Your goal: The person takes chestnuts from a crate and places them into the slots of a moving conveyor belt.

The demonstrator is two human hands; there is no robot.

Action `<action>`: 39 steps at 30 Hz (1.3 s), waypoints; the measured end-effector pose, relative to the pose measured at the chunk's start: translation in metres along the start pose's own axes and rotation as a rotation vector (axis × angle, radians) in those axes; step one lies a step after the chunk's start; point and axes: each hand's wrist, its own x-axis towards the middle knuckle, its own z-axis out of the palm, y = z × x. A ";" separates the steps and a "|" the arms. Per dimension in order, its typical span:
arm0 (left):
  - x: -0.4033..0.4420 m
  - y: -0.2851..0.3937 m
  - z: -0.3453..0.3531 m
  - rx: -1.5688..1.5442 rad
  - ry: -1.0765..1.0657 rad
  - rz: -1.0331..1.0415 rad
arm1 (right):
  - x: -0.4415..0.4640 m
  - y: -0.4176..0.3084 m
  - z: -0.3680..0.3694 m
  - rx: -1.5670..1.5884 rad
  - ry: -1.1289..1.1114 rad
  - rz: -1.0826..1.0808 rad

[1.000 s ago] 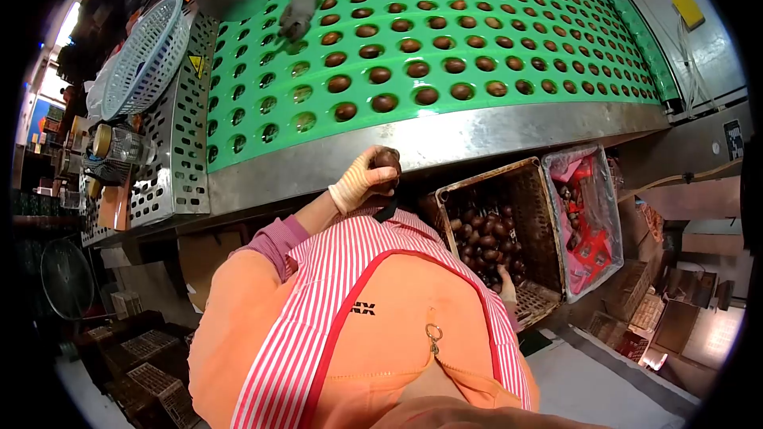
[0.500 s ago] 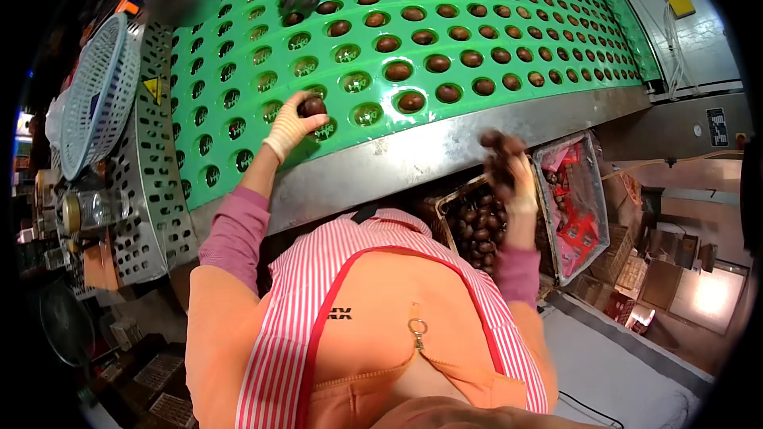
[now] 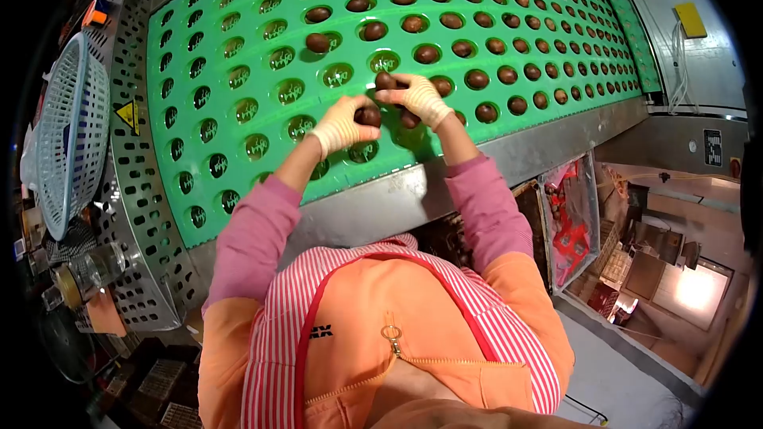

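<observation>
My left hand, with pale wraps on the fingers, is closed around a brown egg just above the green moulded sheet. Close beside it on the right, my right hand holds brown eggs; one egg shows at the fingertips and another egg under the palm. Whether it holds more is hidden. Both hands are over the near rows of oval pockets. Eggs fill the pockets to the right, while those to the left show bare embossed bottoms. A single egg sits off-centre in its pocket.
A steel rail runs between my body and the sheet. Below my right arm, a crate of eggs is mostly hidden, beside a lined bin with red packets. On the left stand a perforated metal guard and a blue plastic basket.
My right hand has moved from above the egg crate to the sheet, carrying eggs. My left hand has shifted right, still holding an egg. Another person's gloved hand has left the view.
</observation>
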 end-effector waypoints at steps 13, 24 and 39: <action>0.006 0.059 -0.077 0.864 0.161 -0.187 | -0.007 -0.035 -0.001 -1.154 -0.084 -0.066; 0.084 -0.014 -0.126 1.017 0.240 0.437 | -0.038 0.091 0.010 -0.556 0.624 -0.491; -0.026 -0.038 -0.105 1.066 0.292 0.192 | -0.182 0.072 0.025 -0.182 1.034 -0.358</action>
